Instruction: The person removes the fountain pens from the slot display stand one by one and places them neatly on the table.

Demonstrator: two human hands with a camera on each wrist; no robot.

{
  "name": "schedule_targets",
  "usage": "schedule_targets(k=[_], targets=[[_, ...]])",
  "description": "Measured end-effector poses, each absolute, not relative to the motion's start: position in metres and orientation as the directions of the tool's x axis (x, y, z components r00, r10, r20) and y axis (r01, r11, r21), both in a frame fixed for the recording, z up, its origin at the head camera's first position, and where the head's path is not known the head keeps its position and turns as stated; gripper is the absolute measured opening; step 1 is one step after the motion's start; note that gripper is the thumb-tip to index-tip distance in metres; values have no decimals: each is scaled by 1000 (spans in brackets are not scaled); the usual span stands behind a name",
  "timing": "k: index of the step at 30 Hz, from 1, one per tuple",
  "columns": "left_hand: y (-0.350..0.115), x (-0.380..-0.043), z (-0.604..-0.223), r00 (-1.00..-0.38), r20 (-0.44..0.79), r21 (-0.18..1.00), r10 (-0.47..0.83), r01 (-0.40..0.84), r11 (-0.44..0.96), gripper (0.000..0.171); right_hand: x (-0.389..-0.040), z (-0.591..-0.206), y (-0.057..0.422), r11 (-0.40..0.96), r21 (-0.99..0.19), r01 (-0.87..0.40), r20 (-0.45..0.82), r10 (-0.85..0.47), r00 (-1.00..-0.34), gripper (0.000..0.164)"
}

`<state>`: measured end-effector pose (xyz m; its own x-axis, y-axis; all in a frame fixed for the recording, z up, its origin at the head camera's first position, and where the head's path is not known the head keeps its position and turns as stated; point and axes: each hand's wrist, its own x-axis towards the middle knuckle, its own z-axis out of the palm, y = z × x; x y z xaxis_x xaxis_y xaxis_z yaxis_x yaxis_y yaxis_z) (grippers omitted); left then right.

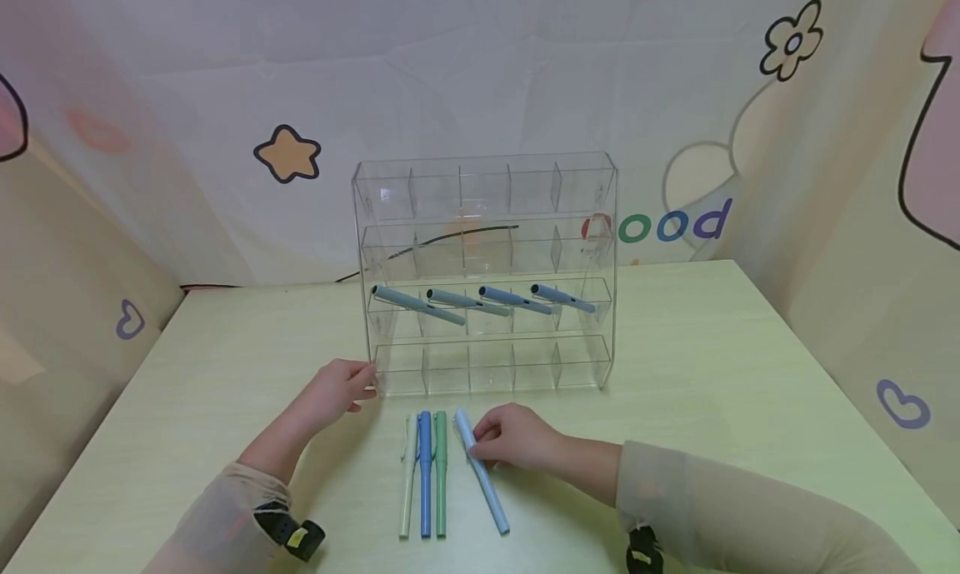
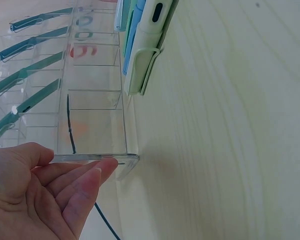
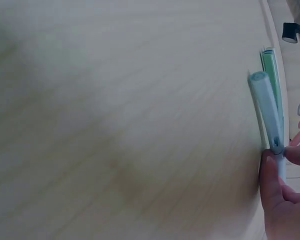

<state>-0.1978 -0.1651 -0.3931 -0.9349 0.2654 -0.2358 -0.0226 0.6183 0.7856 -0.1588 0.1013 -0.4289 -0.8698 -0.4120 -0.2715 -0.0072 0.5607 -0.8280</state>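
My right hand [image 1: 516, 436] pinches a light blue pen [image 1: 489, 497] between thumb and fingers, around the middle of its length. The pen slants over the table; in the right wrist view the pen [image 3: 266, 102] overlaps a green one behind it. On the left, my left hand [image 1: 339, 392] holds the lower side edge of a clear acrylic rack [image 1: 487, 381], thumb and fingers on either side of the panel [image 2: 90, 157]. Left of the held pen lie a green pen [image 1: 441, 482], a blue pen [image 1: 426, 482] and a pale green pen [image 1: 407, 486], side by side.
The rack has tiers split into small compartments. Several bluish pens [image 1: 517, 299] lean in its third tier from the top. A patterned cloth [image 1: 480, 82] hangs behind and beside the pale wooden table [image 1: 720, 374]. A black band [image 1: 288, 531] is on my left sleeve.
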Motion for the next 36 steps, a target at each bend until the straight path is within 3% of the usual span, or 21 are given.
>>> schedule_targets(k=[9, 23, 36], targets=[[-165, -198, -394, -934, -239, 786, 267, -24, 618, 38, -159, -424, 100, 617, -778, -117, -229, -452, -862, 15], [-164, -198, -392, -931, -246, 787, 269, -29, 617, 40, -161, -429, 94, 553, -833, 25, -298, -410, -862, 32], [-165, -198, -393, -931, -243, 787, 273, -25, 616, 40, -162, -427, 82, 540, -839, 69, -322, -389, -863, 33]])
